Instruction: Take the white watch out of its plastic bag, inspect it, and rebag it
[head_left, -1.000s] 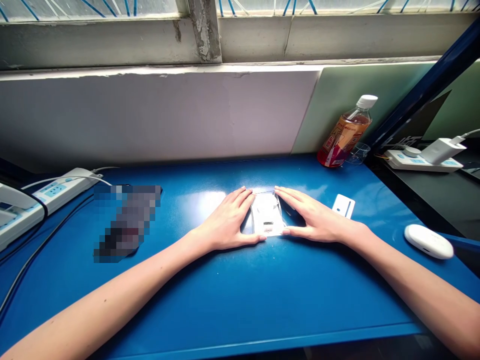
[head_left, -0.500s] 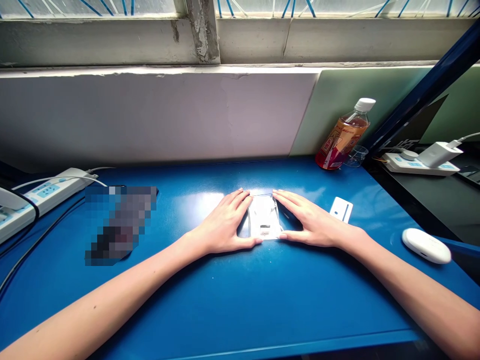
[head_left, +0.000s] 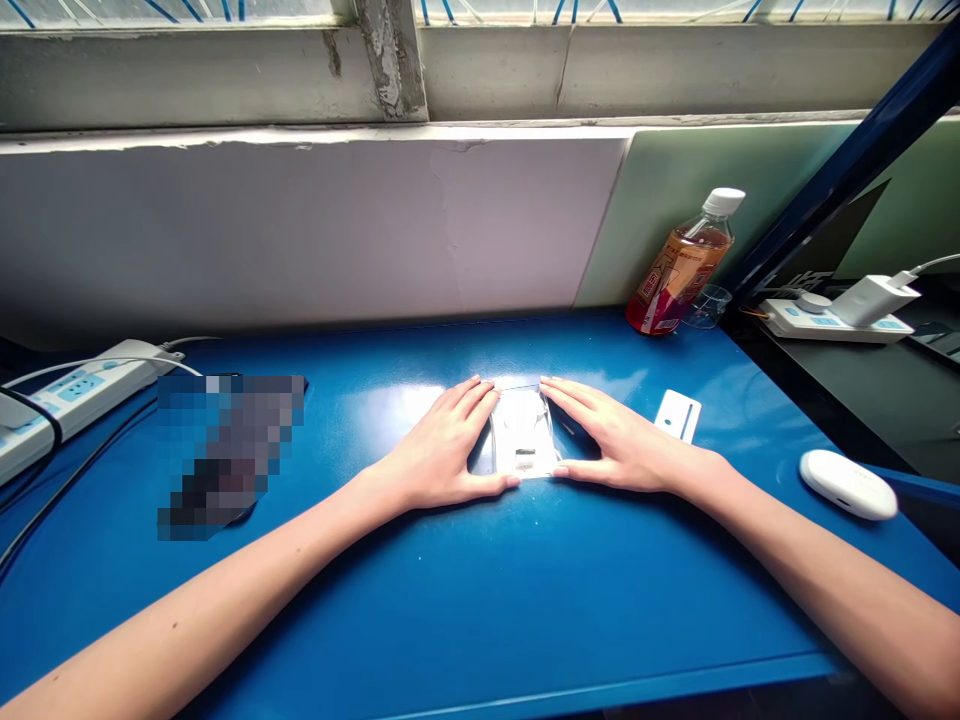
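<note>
Between my hands lies a small clear plastic packet (head_left: 523,430) on the blue desk, with a white insert and thin white strands along its sides. A small metallic piece shows near its front edge; glare hides the finer detail. My left hand (head_left: 446,445) rests at the packet's left side, fingertips at the far corner and thumb at the near one. On the opposite side, my right hand (head_left: 611,435) mirrors it, thumb and fingers spread apart at the right corners. Both hands have their fingers stretched out and touch the packet's edges without wrapping round it.
Right of my hands are a white slotted card (head_left: 679,415) and a white oval case (head_left: 847,485). A drink bottle (head_left: 679,270) leans by the wall beside a clear cup (head_left: 707,307). At left are a power strip (head_left: 97,385), cables and a pixelated dark object (head_left: 240,445).
The view has shifted slightly, so the surroundings appear a little further left. My hands keep the same pose at the packet's edges.
</note>
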